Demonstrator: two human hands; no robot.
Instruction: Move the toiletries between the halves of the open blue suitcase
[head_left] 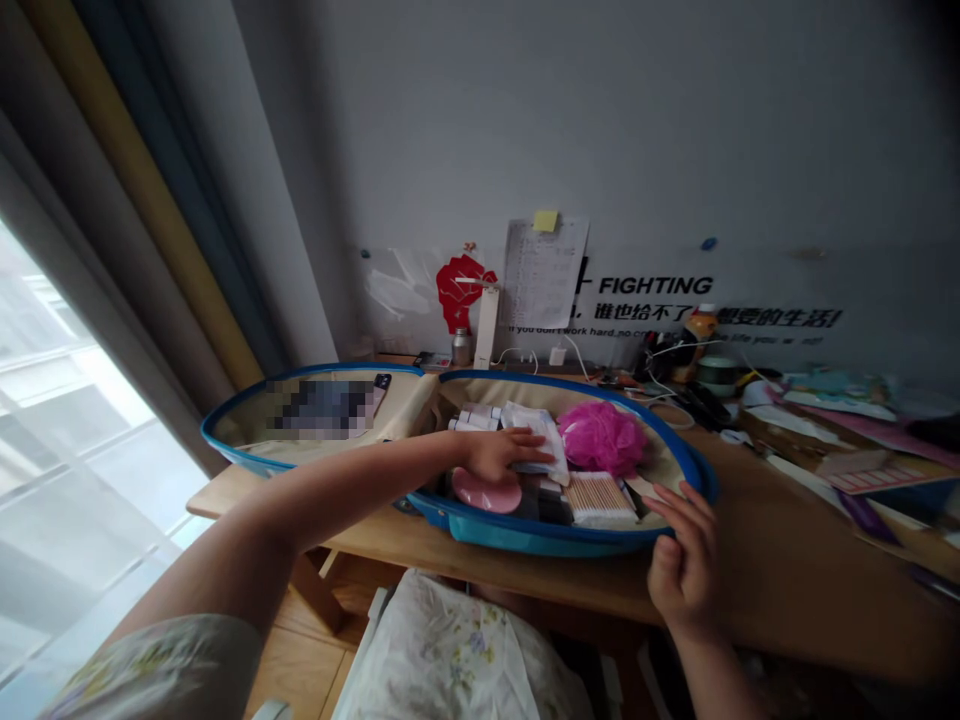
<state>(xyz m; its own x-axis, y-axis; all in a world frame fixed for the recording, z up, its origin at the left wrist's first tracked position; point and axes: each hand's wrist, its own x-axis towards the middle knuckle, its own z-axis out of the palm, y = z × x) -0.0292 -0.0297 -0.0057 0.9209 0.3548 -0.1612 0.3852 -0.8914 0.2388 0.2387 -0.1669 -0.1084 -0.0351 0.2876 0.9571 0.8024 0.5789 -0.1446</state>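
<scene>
An open blue suitcase (540,540) with a beige lining lies across the desk. My left hand (495,453) reaches into its right half, fingers stretched out over a white plastic packet (551,460). Under that hand is a pink oval item (487,493), partly covered. White-capped tubes or bottles (476,418) lie behind it. A bright pink bath puff (602,437) sits to the right, with a pack of cotton swabs (600,497) in front of it. My right hand (686,550) is at the case's right front rim, fingers apart and holding nothing visible.
The case's left half holds a phone (382,385) beside a blurred-out patch. The wooden desk (795,590) carries papers, cables and an orange-capped bottle (701,325) on the right. A silver bottle (460,347) stands by the wall. Curtains (112,150) hang at the left.
</scene>
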